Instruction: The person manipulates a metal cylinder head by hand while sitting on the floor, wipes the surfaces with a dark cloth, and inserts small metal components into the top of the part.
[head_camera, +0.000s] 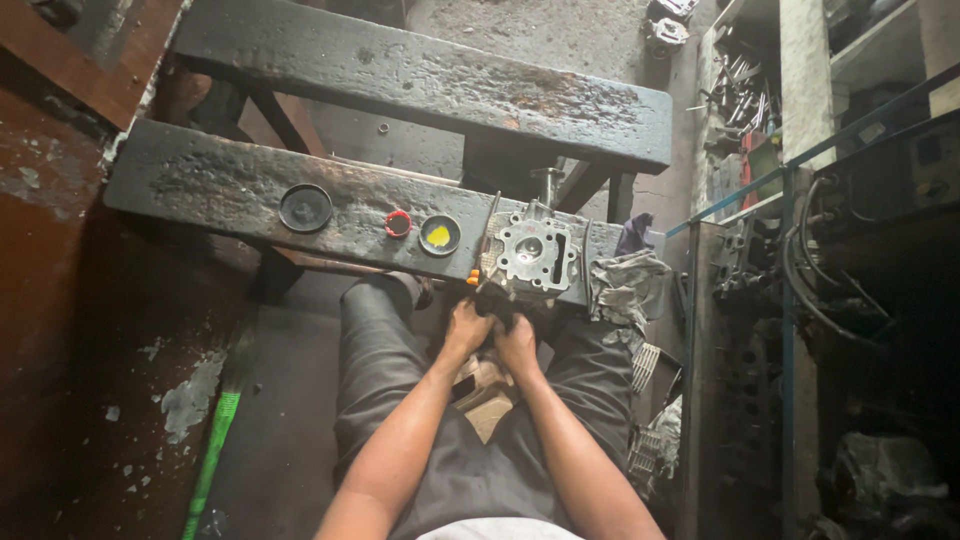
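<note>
— Nearest the camera, what are the hands doing?

— Both sit together at the near edge of the bench. The left hand and the right hand are curled over something small and dark just below the cylinder head; I cannot tell what it is, nor whether the fingers clamp it or only rest on it. They look narrow, bunched, not spread.

— How would you do this well?

— I'd judge it wants steady wrists braced against the knees, and the casting kept flat on the black wooden beam so it does not rock.

— And the head itself?

— Grey cast metal, squarish, with a round central bore and smaller holes at the corners, face up. A thin tool with an orange handle lies against its left side; a grimy rag lies just to its right.

— Farther along?

— A tin of yellow paste, a red ring, a black round lid, then a second beam beyond.
</note>
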